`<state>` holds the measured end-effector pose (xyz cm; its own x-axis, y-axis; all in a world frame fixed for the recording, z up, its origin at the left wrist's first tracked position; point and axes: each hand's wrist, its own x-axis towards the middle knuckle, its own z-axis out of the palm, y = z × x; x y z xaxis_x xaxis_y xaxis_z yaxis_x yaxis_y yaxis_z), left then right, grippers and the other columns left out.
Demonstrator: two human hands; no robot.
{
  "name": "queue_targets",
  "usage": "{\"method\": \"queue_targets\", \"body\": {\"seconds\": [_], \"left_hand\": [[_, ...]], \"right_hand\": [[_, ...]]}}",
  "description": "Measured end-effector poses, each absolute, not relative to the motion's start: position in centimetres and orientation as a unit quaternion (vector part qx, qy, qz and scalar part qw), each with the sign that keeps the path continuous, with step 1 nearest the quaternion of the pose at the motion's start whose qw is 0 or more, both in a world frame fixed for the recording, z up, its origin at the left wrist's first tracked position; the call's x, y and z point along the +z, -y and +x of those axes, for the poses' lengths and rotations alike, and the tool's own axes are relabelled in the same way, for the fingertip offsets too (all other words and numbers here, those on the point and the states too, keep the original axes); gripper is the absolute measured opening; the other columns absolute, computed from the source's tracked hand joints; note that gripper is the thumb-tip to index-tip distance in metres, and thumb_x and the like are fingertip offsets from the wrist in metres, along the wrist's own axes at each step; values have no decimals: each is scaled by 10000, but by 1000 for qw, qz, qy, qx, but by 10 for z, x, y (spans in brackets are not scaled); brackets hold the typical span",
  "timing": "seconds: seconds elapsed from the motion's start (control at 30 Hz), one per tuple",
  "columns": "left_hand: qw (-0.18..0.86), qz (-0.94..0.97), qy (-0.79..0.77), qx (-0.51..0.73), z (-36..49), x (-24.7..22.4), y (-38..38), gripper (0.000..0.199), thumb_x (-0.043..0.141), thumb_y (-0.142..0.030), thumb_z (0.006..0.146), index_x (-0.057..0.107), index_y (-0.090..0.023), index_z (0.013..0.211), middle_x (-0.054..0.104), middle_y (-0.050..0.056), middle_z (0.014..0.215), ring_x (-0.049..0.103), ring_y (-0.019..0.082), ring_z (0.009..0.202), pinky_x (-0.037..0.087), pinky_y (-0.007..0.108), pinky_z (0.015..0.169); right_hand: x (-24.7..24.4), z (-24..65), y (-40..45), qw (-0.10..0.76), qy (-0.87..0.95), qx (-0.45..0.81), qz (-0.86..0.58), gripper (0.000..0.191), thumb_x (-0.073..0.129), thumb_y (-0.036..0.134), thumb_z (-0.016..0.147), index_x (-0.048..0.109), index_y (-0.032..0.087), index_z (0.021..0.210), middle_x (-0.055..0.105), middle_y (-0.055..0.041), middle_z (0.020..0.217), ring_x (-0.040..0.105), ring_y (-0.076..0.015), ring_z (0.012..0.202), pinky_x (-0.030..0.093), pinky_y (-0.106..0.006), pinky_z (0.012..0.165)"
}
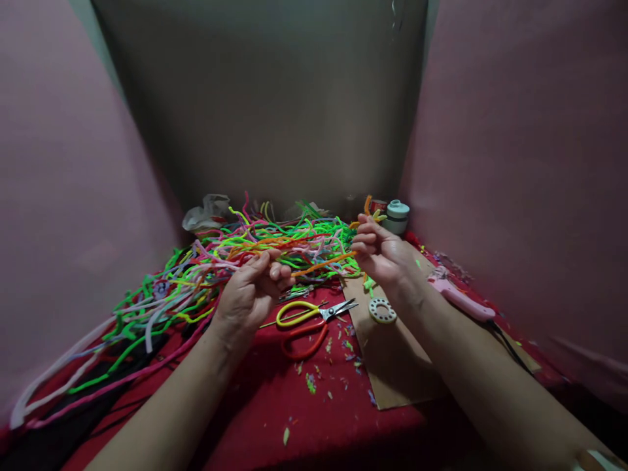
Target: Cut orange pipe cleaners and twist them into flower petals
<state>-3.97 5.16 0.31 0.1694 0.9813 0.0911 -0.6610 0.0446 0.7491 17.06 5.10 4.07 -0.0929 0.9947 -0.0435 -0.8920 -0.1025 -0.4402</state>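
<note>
Left hand (pixel 258 284): fingers curled round the orange stem (pixel 324 264)
Right hand (pixel 380 248): gripping it too, fingers hiding part
Orange stem: between both hands, long axis sideways, rising slightly rightward
Behind: heap of coloured stems (pixel 314 227)
Nearer: scissors (pixel 328 313), blades rightward
Far right: pink corded tool (pixel 461 298)

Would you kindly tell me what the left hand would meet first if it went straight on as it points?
Probably the heap of fuzzy coloured stems, just beyond the left hand in the picture, though its height above them is unclear, so it might pass over.
</note>
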Motion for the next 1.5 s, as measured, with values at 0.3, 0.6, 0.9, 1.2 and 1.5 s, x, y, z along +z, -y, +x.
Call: {"method": "queue_targets", "body": {"seconds": [0.3, 0.6, 0.9, 1.2, 1.5], "left_hand": [[593, 485, -308, 564, -53, 5, -55, 66, 588, -206, 792, 610, -145, 803, 520, -39, 568, 502, 80, 449, 404, 195, 457], [110, 877, -467, 31, -35, -17, -36, 156, 516, -250, 723, 599, -172, 830, 611, 62, 824, 548, 200, 730, 365, 276, 598], [84, 883, -462, -26, -41, -13, -32, 69, 409, -235, 763, 457, -213, 807, 578, 36, 766, 507, 177, 623, 291, 274, 533], [165, 831, -527, 68, -53, 2, -35, 166, 456, -360, 794, 382, -217, 756, 462, -22, 666, 422, 143, 583, 288, 258, 540], [444, 700, -457, 322, -36, 9, -22, 340, 663, -397, 724, 397, -189, 688, 389, -67, 600, 328, 72, 523, 279, 203, 475]], "right_hand": [[76, 202, 1, 589, 372, 689, -200, 337, 336, 234, 967, 615, 190, 783, 341, 98, 441, 145, 10, 295, 75, -138, 323], [11, 166, -30, 388, 385, 752, -367, 192, 498, 110, 807, 630, 84, 671, 423, 30, 491, 197, -10, 384, 161, -152, 346], [-5, 165, -33, 405, 478, 680, -381, 160, 665, 232, 687, 589, 128, 591, 616, -30, 529, 405, -45, 370, 254, -185, 361], [-3, 167, -23, 427, 499, 638, -403, 67, 628, 174, 682, 634, 115, 651, 605, 2, 504, 374, -24, 351, 229, -170, 361], [-8, 157, -17, 380, 536, 636, -404, 72, 598, 160, 714, 639, 123, 667, 629, -8, 560, 393, -34, 376, 271, -175, 374]]}}
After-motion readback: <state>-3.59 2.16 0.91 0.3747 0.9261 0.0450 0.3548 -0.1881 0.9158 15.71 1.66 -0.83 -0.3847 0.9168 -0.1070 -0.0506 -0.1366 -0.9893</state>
